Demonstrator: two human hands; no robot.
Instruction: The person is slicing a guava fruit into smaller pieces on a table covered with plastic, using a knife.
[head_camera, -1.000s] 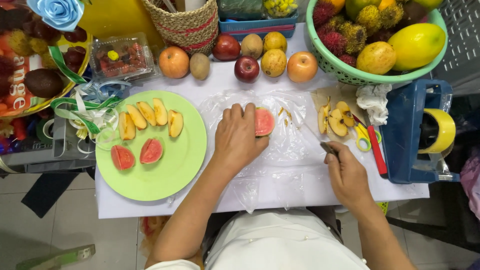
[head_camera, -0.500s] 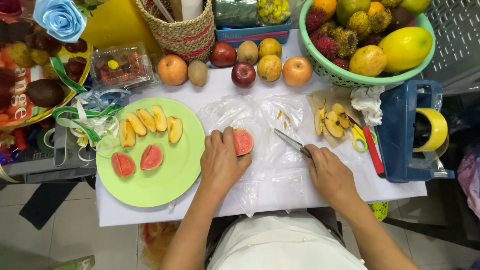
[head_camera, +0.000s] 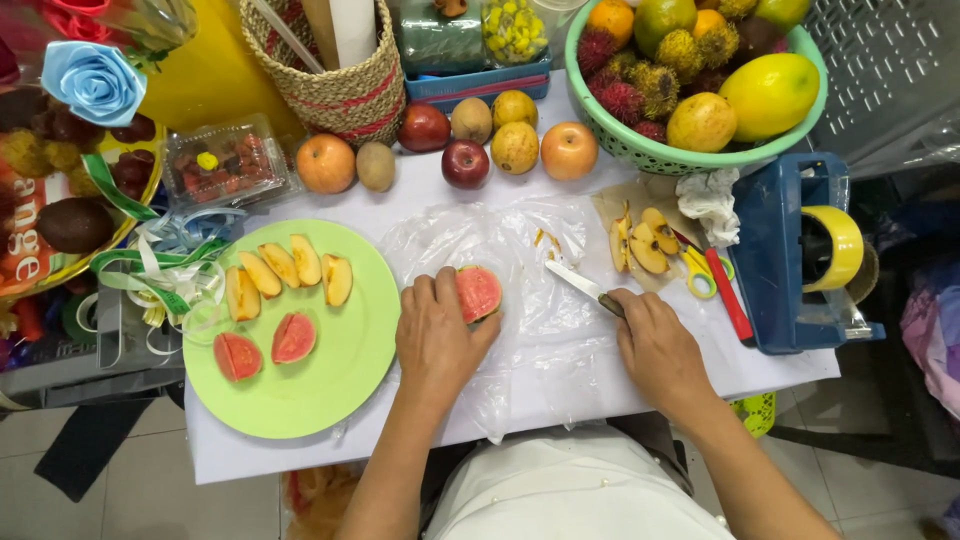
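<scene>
White paper covers the worktop (head_camera: 300, 460), with a clear plastic sheet (head_camera: 540, 300) spread at its centre, apparently to catch juice. On it the left hand (head_camera: 435, 335) presses a pink-fleshed guava piece (head_camera: 478, 292), cut face up, fingers closed round it to steady it. At three o'clock from the fruit the right hand (head_camera: 655, 345) grips a knife (head_camera: 585, 288), blade aimed toward it. At nine o'clock a green plate (head_camera: 330, 385) holds finished slices (pale wedges, two pink pieces).
</scene>
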